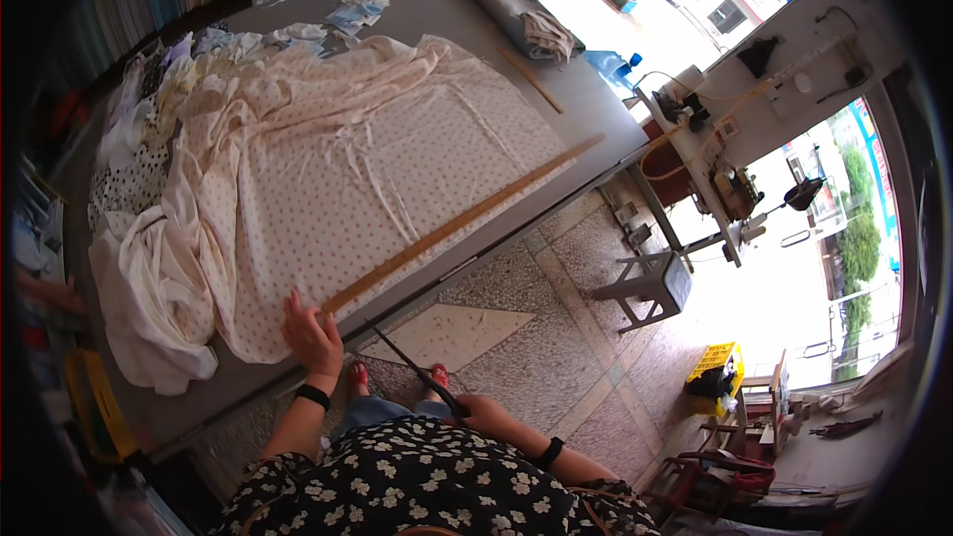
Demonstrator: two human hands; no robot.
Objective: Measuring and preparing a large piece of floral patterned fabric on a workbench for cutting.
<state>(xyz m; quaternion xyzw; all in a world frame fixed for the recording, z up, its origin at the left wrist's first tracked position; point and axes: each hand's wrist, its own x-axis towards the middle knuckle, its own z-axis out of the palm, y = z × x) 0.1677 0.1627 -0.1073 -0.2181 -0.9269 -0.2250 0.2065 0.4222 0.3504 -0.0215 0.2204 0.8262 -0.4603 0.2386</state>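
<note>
White cloth with a pattern of small reddish dots (417, 171) covers much of the grey worktable (417, 4), gathered in folds at its left side. A long wooden ruler (461, 222) lies on the cloth along its near edge. Beside the ruler's near end, my left hand (313, 335) rests on the cloth with fingers spread, its thumb close to the ruler. Off the table's edge, low in front of my body, my right hand (480, 415) grips a pair of dark fabric shears (417, 366). The blades look closed and point up toward the table.
Fabric scraps (357, 13) lie along the table's far side. A shorter wooden stick (532, 80) and a rolled grey sheet (506, 7) are at the far right end. On the floor stand a grey stool (648, 286) and a yellow crate (715, 372). Sewing machines (733, 190) stand near the windows.
</note>
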